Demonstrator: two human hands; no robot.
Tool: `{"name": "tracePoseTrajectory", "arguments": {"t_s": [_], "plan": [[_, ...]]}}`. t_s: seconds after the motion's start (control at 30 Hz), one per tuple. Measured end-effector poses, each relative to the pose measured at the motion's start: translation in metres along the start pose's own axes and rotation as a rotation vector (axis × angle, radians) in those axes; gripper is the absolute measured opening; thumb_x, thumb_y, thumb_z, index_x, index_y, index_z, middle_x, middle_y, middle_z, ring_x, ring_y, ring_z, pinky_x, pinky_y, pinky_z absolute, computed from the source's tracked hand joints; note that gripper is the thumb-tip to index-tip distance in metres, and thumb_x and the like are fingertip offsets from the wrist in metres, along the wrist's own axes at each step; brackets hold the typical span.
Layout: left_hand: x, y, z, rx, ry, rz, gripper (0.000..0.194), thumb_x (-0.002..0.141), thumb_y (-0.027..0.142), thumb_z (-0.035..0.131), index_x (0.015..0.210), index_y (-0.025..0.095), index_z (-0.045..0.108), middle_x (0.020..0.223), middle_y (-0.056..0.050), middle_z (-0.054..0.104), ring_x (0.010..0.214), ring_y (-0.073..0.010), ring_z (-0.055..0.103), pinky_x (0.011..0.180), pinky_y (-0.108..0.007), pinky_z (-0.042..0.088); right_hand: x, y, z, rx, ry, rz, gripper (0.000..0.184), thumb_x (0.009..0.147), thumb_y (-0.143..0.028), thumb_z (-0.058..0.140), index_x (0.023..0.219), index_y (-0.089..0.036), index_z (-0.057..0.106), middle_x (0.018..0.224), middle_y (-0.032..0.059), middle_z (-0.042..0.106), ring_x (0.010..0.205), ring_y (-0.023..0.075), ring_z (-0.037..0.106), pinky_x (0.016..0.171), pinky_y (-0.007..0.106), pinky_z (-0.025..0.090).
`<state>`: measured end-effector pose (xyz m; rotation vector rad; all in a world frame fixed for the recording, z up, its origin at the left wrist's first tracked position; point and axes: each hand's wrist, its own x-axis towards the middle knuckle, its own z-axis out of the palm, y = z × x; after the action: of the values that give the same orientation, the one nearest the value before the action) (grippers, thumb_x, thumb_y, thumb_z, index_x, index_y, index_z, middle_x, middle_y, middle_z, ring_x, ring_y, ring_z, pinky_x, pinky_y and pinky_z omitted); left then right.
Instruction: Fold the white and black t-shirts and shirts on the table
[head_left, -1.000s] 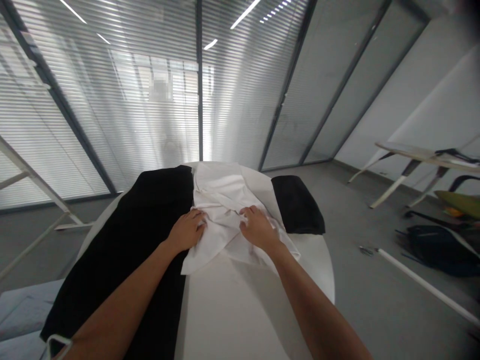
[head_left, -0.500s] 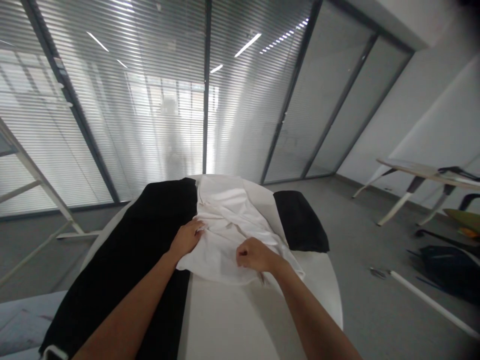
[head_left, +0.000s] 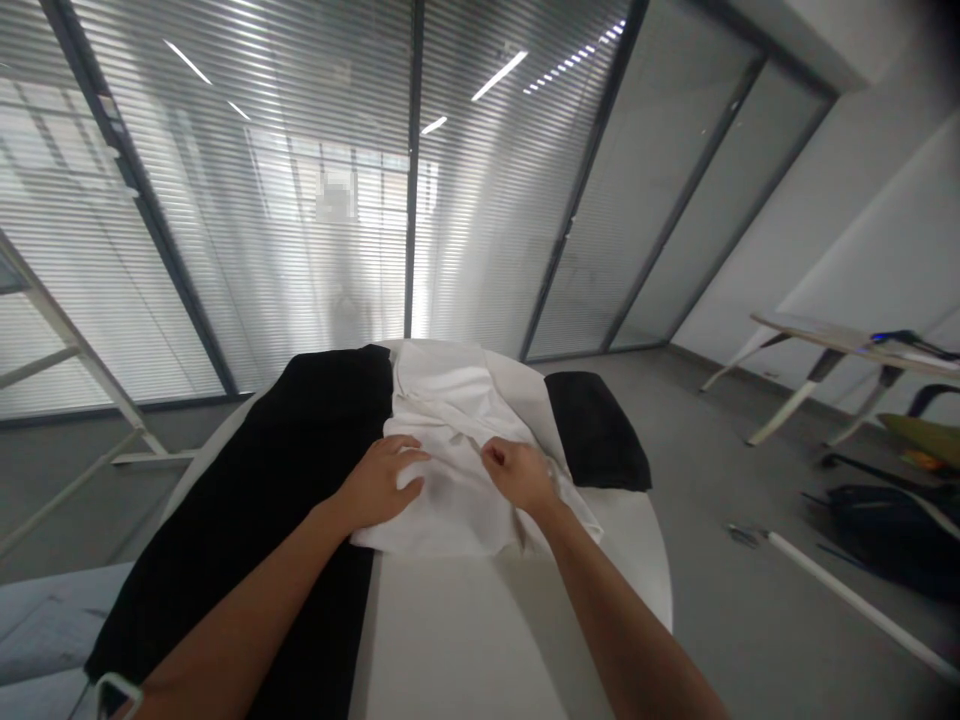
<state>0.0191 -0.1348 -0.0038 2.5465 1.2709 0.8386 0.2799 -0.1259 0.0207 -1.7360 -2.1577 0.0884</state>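
A wrinkled white garment (head_left: 450,515), its exact kind unclear, lies across the middle of the white table (head_left: 450,640). My left hand (head_left: 386,483) rests on its left part, fingers spread and thumb apart, gripping nothing. On the garment's right side, my right hand (head_left: 521,474) is closed, with fingers curled at a fold of the fabric; the fingertips are partly hidden. A large black cloth (head_left: 247,510) covers the table's left side, beneath my left forearm. To the right of the garment lies a folded black cloth (head_left: 598,430), touched by neither hand.
Glass partitions with blinds (head_left: 322,250) stand behind the table. A white metal frame (head_left: 90,360) is at the left. On the floor at right lie a white pole (head_left: 855,600) and a dark bag (head_left: 892,530), near a wooden-topped table (head_left: 832,335).
My right hand has moved up the garment, still closed. My left hand's fingers have spread, the thumb coming away from them. The view has shifted slightly.
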Motion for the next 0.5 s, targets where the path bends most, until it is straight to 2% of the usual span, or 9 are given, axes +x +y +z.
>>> {"name": "tracePoseTrajectory", "arguments": {"t_s": [0.1, 0.17, 0.3, 0.4, 0.5], "plan": [[-0.005, 0.013, 0.002, -0.032, -0.155, 0.055, 0.041, 0.089, 0.035, 0.052, 0.127, 0.024, 0.06, 0.128, -0.008, 0.059, 0.12, -0.0204, 0.052, 0.107, -0.037, 0.037, 0.005, 0.011, 0.005, -0.065, 0.079, 0.097, 0.023, 0.087, -0.025, 0.046, 0.093, -0.023, 0.068, 0.092, 0.0047, 0.071, 0.09, 0.0184, 0.062, 0.078, 0.026, 0.039], [-0.007, 0.013, 0.007, -0.018, -0.217, 0.056, 0.043, 0.089, 0.034, 0.051, 0.13, 0.023, 0.058, 0.129, -0.008, 0.058, 0.121, -0.021, 0.05, 0.108, -0.037, 0.036, 0.007, 0.017, 0.01, -0.094, 0.101, 0.123, 0.028, 0.084, -0.021, 0.048, 0.106, -0.022, 0.066, 0.107, 0.0059, 0.068, 0.102, 0.0198, 0.059, 0.088, 0.028, 0.038], [-0.007, 0.008, 0.013, 0.014, -0.245, 0.037, 0.043, 0.086, 0.03, 0.054, 0.128, 0.022, 0.06, 0.13, -0.008, 0.056, 0.122, -0.0222, 0.048, 0.108, -0.038, 0.034, 0.005, 0.022, 0.019, -0.183, 0.031, 0.192, 0.045, 0.083, -0.03, 0.051, 0.128, -0.021, 0.055, 0.124, 0.0098, 0.061, 0.115, 0.0256, 0.053, 0.097, 0.037, 0.035], [-0.007, 0.011, 0.01, 0.024, -0.247, 0.026, 0.041, 0.082, 0.031, 0.058, 0.123, 0.025, 0.063, 0.127, -0.007, 0.058, 0.119, -0.0232, 0.049, 0.107, -0.039, 0.034, 0.002, 0.02, 0.019, -0.234, 0.001, 0.211, 0.047, 0.084, -0.032, 0.052, 0.129, -0.022, 0.054, 0.127, 0.011, 0.059, 0.118, 0.0279, 0.05, 0.098, 0.04, 0.034], [-0.006, 0.02, 0.002, 0.009, -0.261, 0.034, 0.038, 0.08, 0.033, 0.062, 0.117, 0.027, 0.067, 0.118, -0.006, 0.061, 0.112, -0.0239, 0.053, 0.103, -0.041, 0.037, 0.003, 0.016, 0.013, -0.229, -0.009, 0.191, 0.045, 0.084, -0.03, 0.052, 0.128, -0.021, 0.056, 0.125, 0.0111, 0.059, 0.115, 0.0269, 0.052, 0.096, 0.038, 0.036]]}}
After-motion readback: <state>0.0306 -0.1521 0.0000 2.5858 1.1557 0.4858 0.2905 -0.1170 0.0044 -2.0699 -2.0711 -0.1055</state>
